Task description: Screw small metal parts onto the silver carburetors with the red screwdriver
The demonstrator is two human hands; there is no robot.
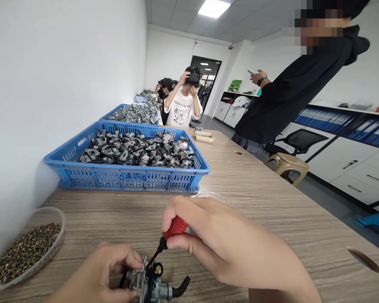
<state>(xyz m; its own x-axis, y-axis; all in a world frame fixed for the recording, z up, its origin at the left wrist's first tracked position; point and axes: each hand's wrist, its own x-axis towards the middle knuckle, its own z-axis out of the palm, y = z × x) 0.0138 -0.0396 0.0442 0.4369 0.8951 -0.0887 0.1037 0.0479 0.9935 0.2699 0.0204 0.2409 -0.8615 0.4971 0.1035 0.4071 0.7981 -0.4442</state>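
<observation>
A small metal carburetor [158, 289] with a short black hose lies on the table at the bottom of the head view. My left hand [109, 269] is closed around its left side, fingers and thumb pressing on the body. In my right hand [205, 235] is a screwdriver [176, 227] with a red handle, gripped between thumb and fingers. Its dark shaft slants down to the left, and the tip reaches the top of the carburetor beside a metal pin. The exact spot where the tip sits is hidden.
A blue crate [132, 171] full of carburetors stands beyond my hands, another crate [132, 115] behind it. At left is a clear tub [61, 235] of small brass-coloured screws. A beige tray [205, 136] lies farther off. One person [290, 92] stands at right; others sit at the far end.
</observation>
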